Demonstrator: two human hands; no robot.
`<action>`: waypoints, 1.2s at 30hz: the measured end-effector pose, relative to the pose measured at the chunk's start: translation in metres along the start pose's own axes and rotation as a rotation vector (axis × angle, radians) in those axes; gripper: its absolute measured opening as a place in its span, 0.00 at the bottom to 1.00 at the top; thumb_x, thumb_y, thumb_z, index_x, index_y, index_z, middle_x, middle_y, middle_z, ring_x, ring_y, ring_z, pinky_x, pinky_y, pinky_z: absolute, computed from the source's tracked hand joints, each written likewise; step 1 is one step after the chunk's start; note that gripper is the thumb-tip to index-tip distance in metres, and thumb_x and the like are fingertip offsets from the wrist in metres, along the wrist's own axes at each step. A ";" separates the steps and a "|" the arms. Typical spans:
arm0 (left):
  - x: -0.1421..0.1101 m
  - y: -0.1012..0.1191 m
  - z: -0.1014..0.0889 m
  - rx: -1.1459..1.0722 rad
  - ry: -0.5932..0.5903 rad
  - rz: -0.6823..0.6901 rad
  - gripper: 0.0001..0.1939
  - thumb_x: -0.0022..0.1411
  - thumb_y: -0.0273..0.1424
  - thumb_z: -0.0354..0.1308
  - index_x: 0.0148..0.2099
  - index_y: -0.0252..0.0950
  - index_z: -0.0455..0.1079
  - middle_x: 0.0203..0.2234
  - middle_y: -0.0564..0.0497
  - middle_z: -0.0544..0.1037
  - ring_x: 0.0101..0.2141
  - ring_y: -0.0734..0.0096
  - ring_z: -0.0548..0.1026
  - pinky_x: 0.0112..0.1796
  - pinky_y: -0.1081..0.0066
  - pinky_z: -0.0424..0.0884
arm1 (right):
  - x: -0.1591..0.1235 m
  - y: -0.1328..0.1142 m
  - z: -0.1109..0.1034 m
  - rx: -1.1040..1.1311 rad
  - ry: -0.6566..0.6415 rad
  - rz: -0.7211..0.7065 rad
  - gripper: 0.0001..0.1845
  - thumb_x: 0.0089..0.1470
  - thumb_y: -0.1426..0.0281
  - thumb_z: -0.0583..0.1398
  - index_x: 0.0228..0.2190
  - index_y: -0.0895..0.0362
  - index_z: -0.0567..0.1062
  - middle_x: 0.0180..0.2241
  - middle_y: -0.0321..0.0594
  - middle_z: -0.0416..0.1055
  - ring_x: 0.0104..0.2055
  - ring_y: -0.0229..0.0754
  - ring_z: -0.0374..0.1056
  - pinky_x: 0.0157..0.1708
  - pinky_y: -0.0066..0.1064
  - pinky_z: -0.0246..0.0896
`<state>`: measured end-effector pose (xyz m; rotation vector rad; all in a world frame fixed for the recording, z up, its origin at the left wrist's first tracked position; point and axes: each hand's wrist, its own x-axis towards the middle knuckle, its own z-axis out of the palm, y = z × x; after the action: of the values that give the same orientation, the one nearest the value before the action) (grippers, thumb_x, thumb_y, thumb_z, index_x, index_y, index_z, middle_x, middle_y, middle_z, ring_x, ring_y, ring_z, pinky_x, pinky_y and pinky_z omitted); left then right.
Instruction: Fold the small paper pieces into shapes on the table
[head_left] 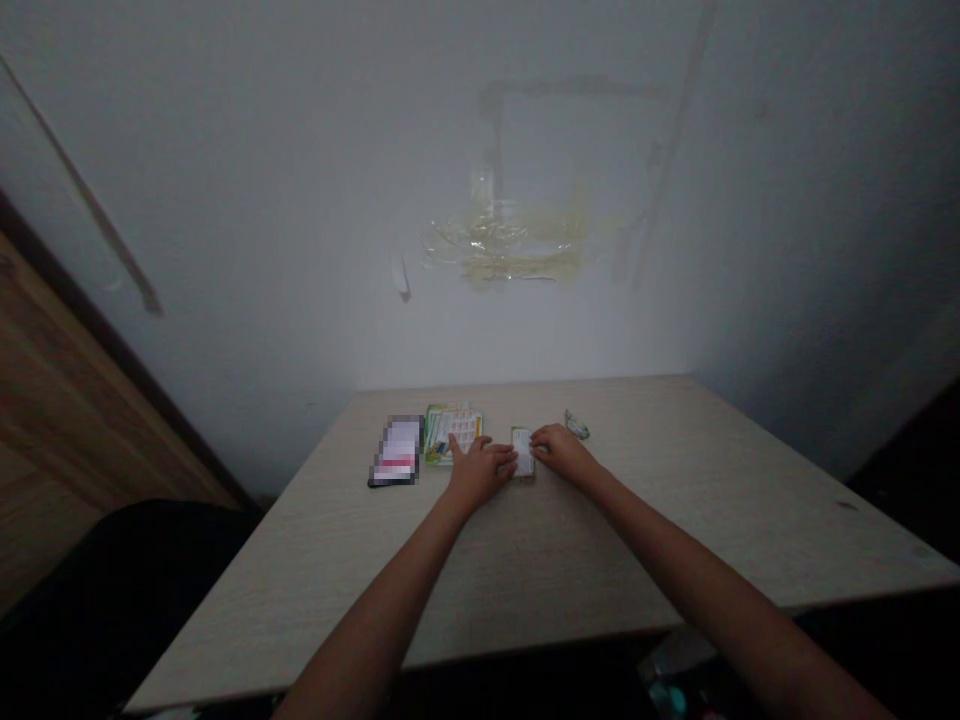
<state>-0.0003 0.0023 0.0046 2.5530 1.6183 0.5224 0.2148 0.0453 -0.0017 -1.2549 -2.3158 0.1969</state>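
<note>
On the table, a small stack of what look like printed cards [523,455], white on top with a green edge, lies between my two hands. My left hand [482,473] touches its left side with outstretched fingertips, the thumb spread away toward a printed green and white sheet [442,435]. From the right, my right hand [562,452] has its fingers bent against the stack's right edge. Just beyond that hand lies a crumpled green and white wrapper [577,425]. The exact grip of the right fingers is small and dim.
A phone [397,450] with a blurred lit screen lies left of the sheet. The pale wooden table [675,500] meets a wall [315,200] with tape residue behind it. A dark rounded shape [142,560] stands at the left, beside wooden boards [60,400].
</note>
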 end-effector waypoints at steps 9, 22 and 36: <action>-0.002 0.000 -0.002 0.021 -0.010 -0.011 0.16 0.66 0.44 0.49 0.54 0.59 0.69 0.56 0.59 0.73 0.60 0.53 0.60 0.54 0.25 0.27 | -0.011 -0.003 -0.001 -0.019 -0.019 0.000 0.15 0.55 0.69 0.61 0.44 0.58 0.79 0.47 0.49 0.75 0.52 0.49 0.67 0.54 0.38 0.59; -0.002 0.001 -0.003 0.023 -0.023 -0.022 0.16 0.66 0.44 0.48 0.54 0.60 0.69 0.56 0.59 0.72 0.60 0.53 0.60 0.55 0.26 0.27 | -0.021 -0.002 -0.004 0.006 -0.052 -0.026 0.22 0.51 0.67 0.64 0.49 0.55 0.76 0.52 0.47 0.72 0.55 0.50 0.65 0.56 0.40 0.58; -0.001 -0.004 0.002 -0.016 0.009 0.003 0.16 0.66 0.43 0.49 0.53 0.61 0.69 0.55 0.60 0.73 0.61 0.52 0.59 0.53 0.25 0.21 | -0.031 0.005 0.002 0.088 -0.077 -0.041 0.33 0.46 0.62 0.67 0.54 0.56 0.72 0.59 0.51 0.64 0.60 0.53 0.59 0.60 0.46 0.52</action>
<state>-0.0035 0.0038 0.0013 2.5460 1.6067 0.5462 0.2313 0.0228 -0.0161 -1.1748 -2.3684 0.3351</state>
